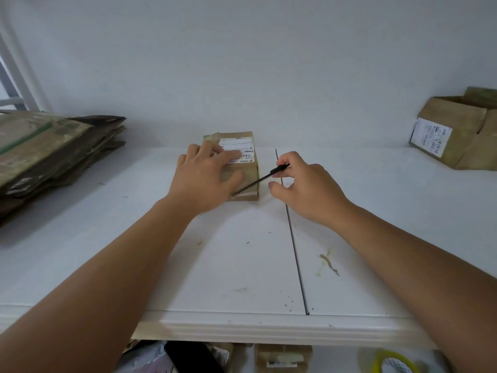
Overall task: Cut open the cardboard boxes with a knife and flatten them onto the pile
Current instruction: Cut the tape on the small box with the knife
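A small brown cardboard box (250, 172) with a white shipping label lies on the white table (242, 251), near the wall. My left hand (204, 173) rests flat on its top, fingers spread over the label. My right hand (304, 184) pinches the black handle of a thin knife (258, 180). The blade slants down and left, its tip at the box's near edge beside my left hand. At the far left of the table sits a pile of flattened cardboard (51, 154).
Opened cardboard boxes (457, 130) with a label stand at the table's far right against the wall. A seam (294, 246) runs down the tabletop. Below the front edge lie more boxes (282, 358), a dark object and a yellow tape roll (392, 362).
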